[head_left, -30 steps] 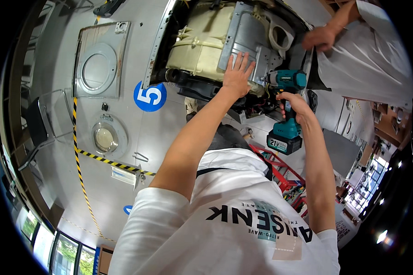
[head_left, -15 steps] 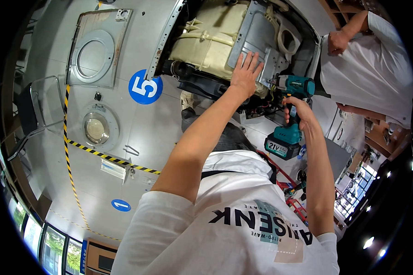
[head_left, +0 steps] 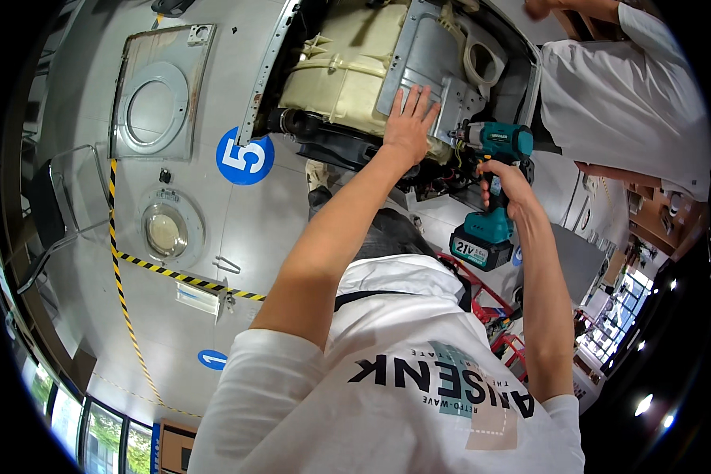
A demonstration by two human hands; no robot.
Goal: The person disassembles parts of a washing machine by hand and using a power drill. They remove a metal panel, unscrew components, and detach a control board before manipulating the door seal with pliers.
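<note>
Pressing flat with fingers spread, the left hand (head_left: pixel 409 126) rests open on the grey metal bracket plate (head_left: pixel 426 63) bolted over the cream plastic washer drum (head_left: pixel 340 71). Just beside it, the right hand (head_left: pixel 504 180) grips the teal cordless drill (head_left: pixel 494 158), its nose touching the plate's lower edge. Another person's white sleeve (head_left: pixel 616 95) hangs nearby.

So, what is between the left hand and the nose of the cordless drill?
In the head view, only a narrow strip of the grey metal bracket shows between the left hand and the teal cordless drill held by the right hand.
</note>
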